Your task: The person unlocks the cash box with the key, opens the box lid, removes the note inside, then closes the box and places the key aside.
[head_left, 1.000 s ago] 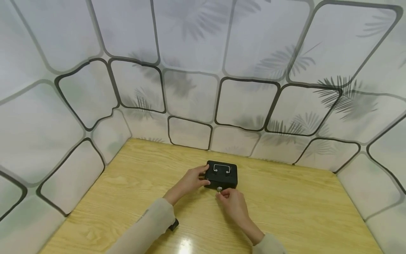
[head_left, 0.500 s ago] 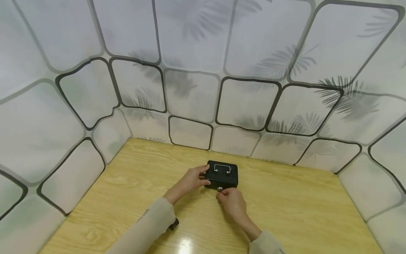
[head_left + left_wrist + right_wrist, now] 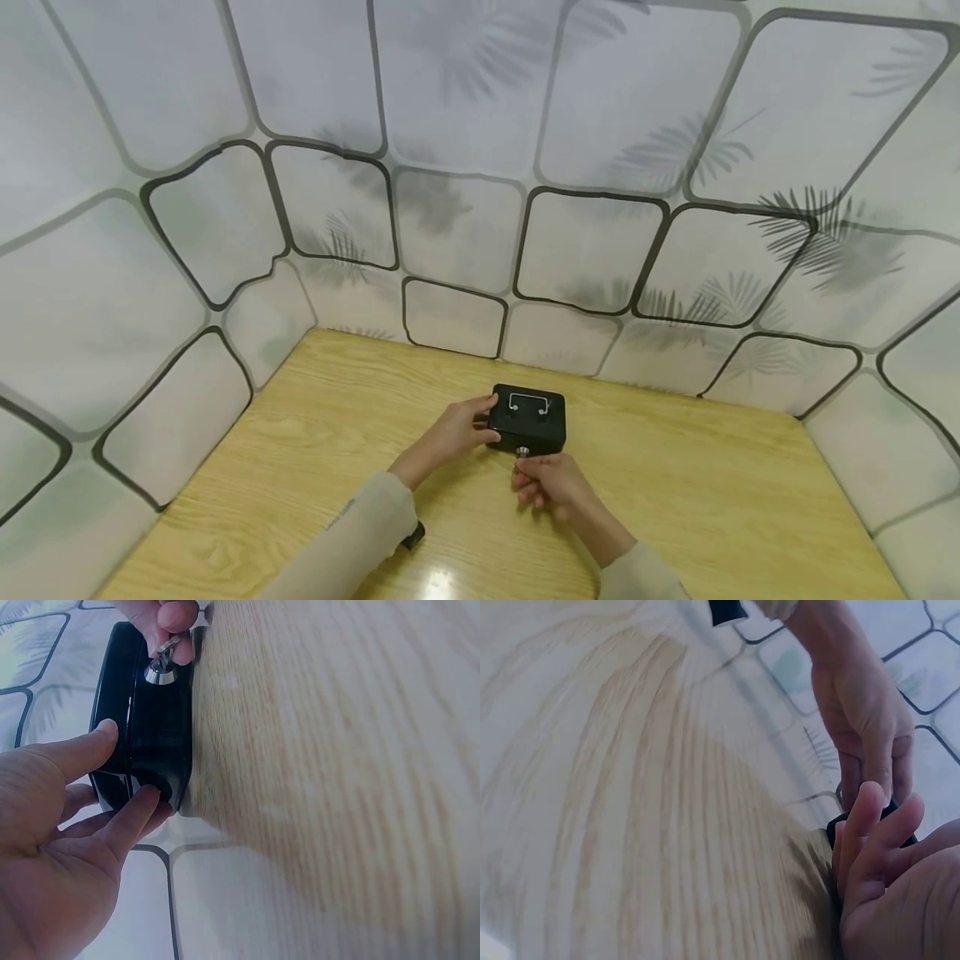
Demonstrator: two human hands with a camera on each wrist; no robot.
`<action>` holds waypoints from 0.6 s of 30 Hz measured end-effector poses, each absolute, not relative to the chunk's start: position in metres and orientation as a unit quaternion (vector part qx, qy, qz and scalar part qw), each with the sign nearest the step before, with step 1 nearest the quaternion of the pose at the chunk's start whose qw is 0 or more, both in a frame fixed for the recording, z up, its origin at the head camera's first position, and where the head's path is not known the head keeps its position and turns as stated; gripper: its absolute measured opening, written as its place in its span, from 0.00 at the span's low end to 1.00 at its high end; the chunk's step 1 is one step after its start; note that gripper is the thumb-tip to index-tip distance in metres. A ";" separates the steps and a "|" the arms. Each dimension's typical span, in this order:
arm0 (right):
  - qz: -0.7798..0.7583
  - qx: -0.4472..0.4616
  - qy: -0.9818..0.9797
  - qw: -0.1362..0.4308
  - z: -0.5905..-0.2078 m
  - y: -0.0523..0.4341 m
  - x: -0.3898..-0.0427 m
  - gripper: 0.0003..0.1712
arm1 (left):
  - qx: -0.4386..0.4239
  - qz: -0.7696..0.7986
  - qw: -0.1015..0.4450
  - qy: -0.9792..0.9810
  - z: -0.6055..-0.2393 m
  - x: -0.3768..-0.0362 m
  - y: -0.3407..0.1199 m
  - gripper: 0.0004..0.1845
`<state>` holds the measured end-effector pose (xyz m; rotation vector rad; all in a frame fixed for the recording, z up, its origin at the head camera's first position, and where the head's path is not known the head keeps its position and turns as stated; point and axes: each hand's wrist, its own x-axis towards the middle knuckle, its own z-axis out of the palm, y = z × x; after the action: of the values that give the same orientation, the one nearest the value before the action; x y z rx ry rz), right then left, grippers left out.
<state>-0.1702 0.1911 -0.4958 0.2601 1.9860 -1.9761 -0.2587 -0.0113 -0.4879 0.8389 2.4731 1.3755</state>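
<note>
Black metal box: my small cash box sits on the wooden table, about the middle of it, with its wire handle lying flat on the lid.
Left hand: my left hand grips the box's left end, thumb on the lid and fingers curled round the corner and side, bracing it against the table.
Right hand: my right hand is at the near face of the box, thumb and forefinger pinched on the key; my other fingers are loosely curled.
Key and lock: the key stands in the round silver lock on the near side; how deep it sits I cannot tell.
Lid: it looks closed, flush with the body.
Risk, key: if I twist at a slant, I think the thin key could bend or jam in the lock.
Risk, box: the box looks light, so a hard turn could slide or tip it if my left grip loosens.
Risk, grip: a pinch this small could slip off the key.
Behind: patterned screen on the far side and both sides.
</note>
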 end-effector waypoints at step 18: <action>-0.744 0.108 0.620 0.224 -0.495 0.195 -0.172 0.13 | 0.281 0.452 0.094 0.841 -0.486 -0.257 -0.010 0.37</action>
<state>-0.1724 0.1951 -0.4955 0.2973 1.7112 -2.0547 -0.2568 -0.0098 -0.4861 0.8342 2.4951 1.3419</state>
